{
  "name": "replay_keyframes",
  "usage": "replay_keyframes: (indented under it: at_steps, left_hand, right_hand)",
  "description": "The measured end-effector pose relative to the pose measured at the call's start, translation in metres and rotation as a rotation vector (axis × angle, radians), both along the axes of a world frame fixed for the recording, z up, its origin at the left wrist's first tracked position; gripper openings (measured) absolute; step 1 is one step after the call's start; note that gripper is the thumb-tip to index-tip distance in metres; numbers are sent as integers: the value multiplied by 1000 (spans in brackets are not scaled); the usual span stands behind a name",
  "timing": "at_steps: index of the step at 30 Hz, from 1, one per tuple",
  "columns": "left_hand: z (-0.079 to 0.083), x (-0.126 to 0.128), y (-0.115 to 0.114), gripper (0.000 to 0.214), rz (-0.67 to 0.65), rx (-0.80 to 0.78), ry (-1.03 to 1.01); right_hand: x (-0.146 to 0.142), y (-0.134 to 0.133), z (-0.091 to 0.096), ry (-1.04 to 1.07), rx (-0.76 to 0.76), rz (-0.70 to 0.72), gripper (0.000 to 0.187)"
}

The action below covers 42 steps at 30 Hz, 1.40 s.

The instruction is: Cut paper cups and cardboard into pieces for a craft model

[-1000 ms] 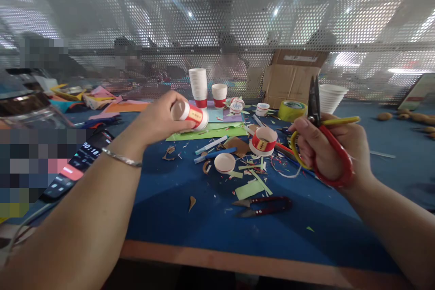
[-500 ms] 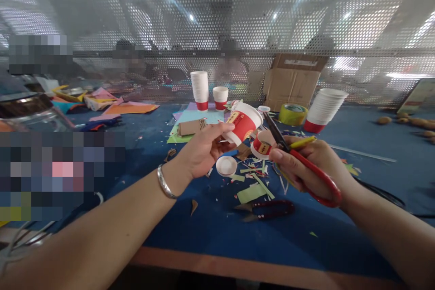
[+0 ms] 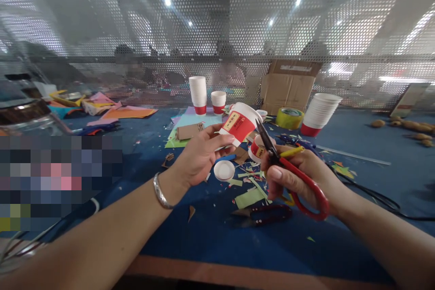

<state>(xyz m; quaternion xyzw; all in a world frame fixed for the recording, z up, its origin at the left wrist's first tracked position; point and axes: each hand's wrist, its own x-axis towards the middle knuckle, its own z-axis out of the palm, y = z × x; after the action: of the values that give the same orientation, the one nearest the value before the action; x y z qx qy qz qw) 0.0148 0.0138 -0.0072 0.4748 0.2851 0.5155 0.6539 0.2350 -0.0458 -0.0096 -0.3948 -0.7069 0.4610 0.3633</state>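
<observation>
Gripping the printed paper cup (image 3: 239, 128) near its base, the left hand (image 3: 202, 156) holds it tilted, likely so that its rim faces the scissors (image 3: 298, 170). The right hand (image 3: 301, 172) is clamped on their handles; the hands are apart, with the blades between them, and whether the tips touch the rim cannot be told. Towards seven o'clock from the cup, a shallow white piece (image 3: 224, 170) lies on the worktop (image 3: 190, 244); between five and six, past green paper (image 3: 249, 198), lie dark-handled snips (image 3: 272, 214), probably left near for easy reach. At ten o'clock stands a tall cup stack (image 3: 198, 93), and towards three another cup stack (image 3: 319, 113), both nested presumably to save room. Between one and two stands a cardboard box (image 3: 287, 88).
</observation>
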Motion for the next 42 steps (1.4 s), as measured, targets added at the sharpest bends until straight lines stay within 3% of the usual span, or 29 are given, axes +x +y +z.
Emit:
replay_keyframes:
  at_steps: [4, 7, 11, 14, 26, 31, 35, 39, 42]
  left_hand:
    - [-3, 0, 0, 41, 71, 47, 46]
    - [-6, 0, 2, 44, 158, 105, 80]
    - [-10, 0, 1, 44, 182, 192, 119]
    - [-10, 0, 0, 42, 189, 274, 148]
    - [-8, -3, -6, 44, 232, 455, 312]
    - [-8, -1, -10, 46, 197, 498, 243]
    - [-10, -1, -10, 41, 282, 631, 289]
    - [-12, -3, -11, 43, 398, 954, 551]
    - [-10, -4, -14, 44, 424, 1150, 706]
  right_hand:
    - [2, 0, -2, 65, 43, 103, 40]
    - [2, -2, 1, 43, 24, 137, 41]
    - [-1, -2, 4, -83, -77, 99, 43]
    - [-2, 0, 5, -159, -67, 70, 45]
    - [-2, -1, 5, -186, -73, 9, 41]
    - [-4, -2, 4, -160, -63, 0, 38]
    - [-7, -1, 1, -11, 49, -118, 35]
    - [-7, 0, 2, 127, 240, -367, 29]
    - [-3, 5, 3, 126, 290, -515, 27]
